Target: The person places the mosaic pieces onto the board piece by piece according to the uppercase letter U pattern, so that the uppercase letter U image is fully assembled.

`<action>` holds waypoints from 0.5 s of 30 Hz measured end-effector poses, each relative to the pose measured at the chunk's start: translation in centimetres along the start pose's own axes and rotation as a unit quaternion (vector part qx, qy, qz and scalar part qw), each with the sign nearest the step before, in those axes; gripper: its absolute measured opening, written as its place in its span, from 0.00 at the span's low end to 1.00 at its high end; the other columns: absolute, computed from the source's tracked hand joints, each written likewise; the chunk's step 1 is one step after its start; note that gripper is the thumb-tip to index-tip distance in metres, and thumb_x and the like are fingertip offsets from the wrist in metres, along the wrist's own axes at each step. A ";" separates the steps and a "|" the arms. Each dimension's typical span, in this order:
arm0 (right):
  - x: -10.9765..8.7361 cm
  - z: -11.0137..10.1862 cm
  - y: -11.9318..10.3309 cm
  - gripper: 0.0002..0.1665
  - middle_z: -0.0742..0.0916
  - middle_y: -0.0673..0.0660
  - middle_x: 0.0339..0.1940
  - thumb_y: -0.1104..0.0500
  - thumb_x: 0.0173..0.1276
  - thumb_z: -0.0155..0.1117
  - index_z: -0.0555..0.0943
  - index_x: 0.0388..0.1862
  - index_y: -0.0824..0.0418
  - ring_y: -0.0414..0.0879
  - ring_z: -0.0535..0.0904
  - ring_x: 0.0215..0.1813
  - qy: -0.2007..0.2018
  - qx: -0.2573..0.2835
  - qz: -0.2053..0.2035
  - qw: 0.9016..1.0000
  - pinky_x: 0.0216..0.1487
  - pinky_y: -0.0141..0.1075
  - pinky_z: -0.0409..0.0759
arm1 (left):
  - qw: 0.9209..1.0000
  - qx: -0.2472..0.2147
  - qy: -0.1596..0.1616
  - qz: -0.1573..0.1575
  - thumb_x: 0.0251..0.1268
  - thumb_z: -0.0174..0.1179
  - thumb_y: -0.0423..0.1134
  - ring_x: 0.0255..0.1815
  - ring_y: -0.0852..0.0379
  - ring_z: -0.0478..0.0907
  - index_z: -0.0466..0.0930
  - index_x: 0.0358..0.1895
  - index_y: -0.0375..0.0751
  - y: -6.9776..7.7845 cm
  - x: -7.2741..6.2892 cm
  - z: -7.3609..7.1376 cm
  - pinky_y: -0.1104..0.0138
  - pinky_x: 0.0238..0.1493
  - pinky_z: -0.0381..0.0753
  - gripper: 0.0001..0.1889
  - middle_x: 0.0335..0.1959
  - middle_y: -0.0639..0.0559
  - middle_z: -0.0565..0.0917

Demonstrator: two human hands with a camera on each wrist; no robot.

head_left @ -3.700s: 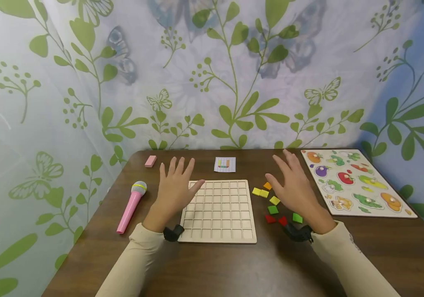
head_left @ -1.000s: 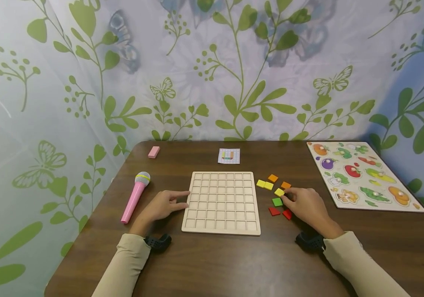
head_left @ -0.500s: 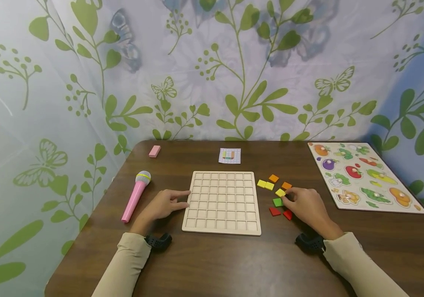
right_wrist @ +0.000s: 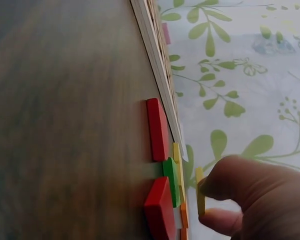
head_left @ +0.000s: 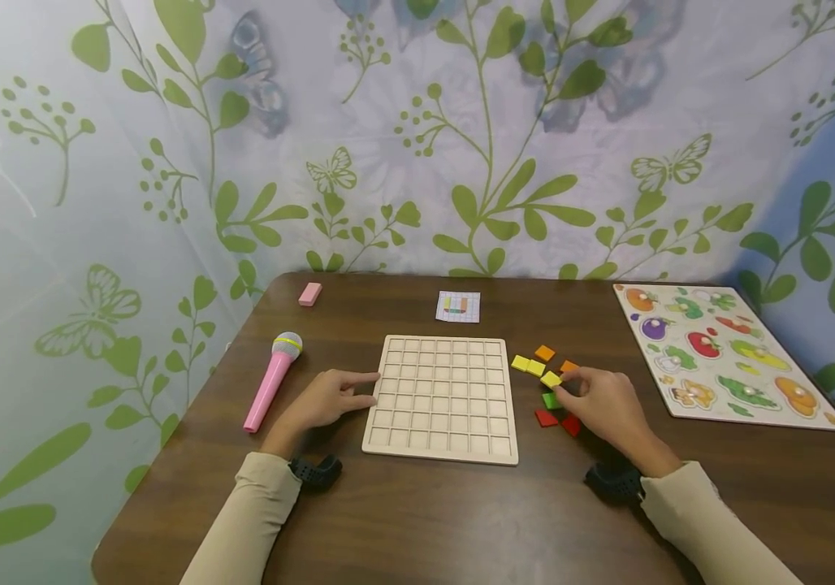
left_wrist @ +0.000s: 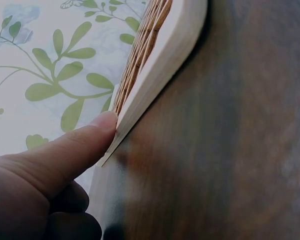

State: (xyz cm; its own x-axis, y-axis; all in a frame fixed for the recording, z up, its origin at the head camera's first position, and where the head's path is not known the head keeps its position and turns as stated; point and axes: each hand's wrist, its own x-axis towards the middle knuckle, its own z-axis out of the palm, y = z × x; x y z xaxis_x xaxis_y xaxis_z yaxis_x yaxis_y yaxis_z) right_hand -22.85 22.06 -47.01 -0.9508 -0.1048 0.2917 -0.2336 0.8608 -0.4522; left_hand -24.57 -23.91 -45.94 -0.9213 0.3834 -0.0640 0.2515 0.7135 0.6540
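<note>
My right hand (head_left: 603, 402) came down and pinched yellow tile (head_left: 550, 379), apparently lifted; left hand (head_left: 321, 398), thumb and finger apart, touched board (head_left: 441, 398).

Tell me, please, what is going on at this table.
A person's right hand pinches a yellow tile, which looks raised off the table, while their left hand touches the left edge of a wooden grid board. The other tiles, yellow, orange, green and red, lie to the board's right, and a small patterned card lies beyond it.
</note>
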 end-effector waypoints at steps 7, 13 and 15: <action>0.9 0.3 -1.2 0.13 0.70 0.47 0.13 0.52 0.63 0.75 0.90 0.40 0.61 0.43 0.63 0.16 -0.043 0.032 -0.017 0.998 0.21 0.36 0.59 | 1.000 -0.002 0.003 -0.006 0.68 0.69 0.50 0.17 0.61 0.55 0.80 0.68 0.55 -0.3 0.0 0.2 0.69 0.22 0.59 0.26 0.14 0.59 0.60; 2.0 0.8 -2.3 0.13 0.69 0.46 0.12 0.51 0.63 0.75 0.90 0.40 0.58 0.42 0.62 0.16 -0.057 0.045 -0.048 0.996 0.22 0.36 0.60 | 1.000 -0.003 0.004 -0.002 0.67 0.69 0.51 0.17 0.61 0.55 0.80 0.68 0.56 -0.4 0.0 0.3 0.68 0.22 0.59 0.26 0.15 0.59 0.60; 2.4 1.0 -2.5 0.12 0.68 0.46 0.11 0.51 0.63 0.75 0.90 0.40 0.58 0.41 0.62 0.15 -0.055 0.048 -0.060 0.996 0.22 0.36 0.60 | 1.000 -0.003 0.006 0.000 0.67 0.69 0.50 0.17 0.61 0.54 0.80 0.68 0.56 -0.3 0.1 0.2 0.68 0.22 0.59 0.26 0.15 0.59 0.59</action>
State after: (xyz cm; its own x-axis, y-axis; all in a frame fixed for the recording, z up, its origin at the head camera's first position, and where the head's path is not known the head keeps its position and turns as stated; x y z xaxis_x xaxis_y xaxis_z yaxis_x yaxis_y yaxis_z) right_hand -24.74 19.16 -46.02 -0.9302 -0.2625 0.2565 -0.3601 0.7879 -0.4996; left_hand -24.62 -23.95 -46.32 -0.9249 0.3761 -0.0559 0.2491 0.7106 0.6580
